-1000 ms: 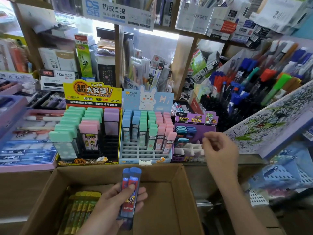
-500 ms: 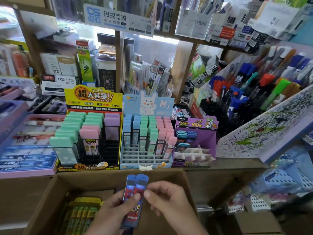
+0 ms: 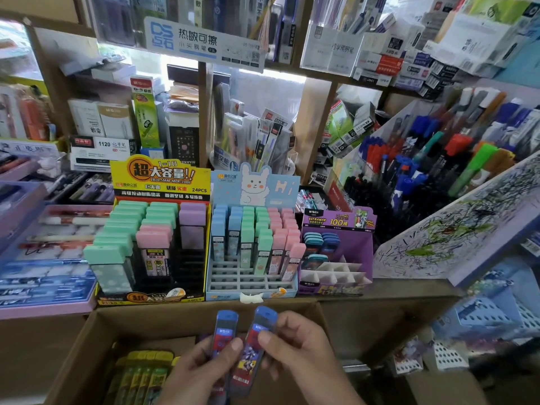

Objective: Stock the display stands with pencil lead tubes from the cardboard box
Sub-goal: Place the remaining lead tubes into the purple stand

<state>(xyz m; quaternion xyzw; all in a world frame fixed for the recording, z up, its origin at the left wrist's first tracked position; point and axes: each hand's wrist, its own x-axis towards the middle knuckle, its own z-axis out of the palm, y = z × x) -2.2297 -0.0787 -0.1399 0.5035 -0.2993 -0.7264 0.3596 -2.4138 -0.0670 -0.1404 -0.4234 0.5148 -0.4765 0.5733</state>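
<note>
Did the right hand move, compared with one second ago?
Yes. The right hand left the purple display stand and came down toward the person; it now pinches a blue lead tube over the cardboard box.

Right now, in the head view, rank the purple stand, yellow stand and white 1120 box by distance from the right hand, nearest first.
1. Purple stand, just ahead of the right hand.
2. Yellow stand, ahead to the left.
3. White 1120 box, on the shelf behind.
</note>
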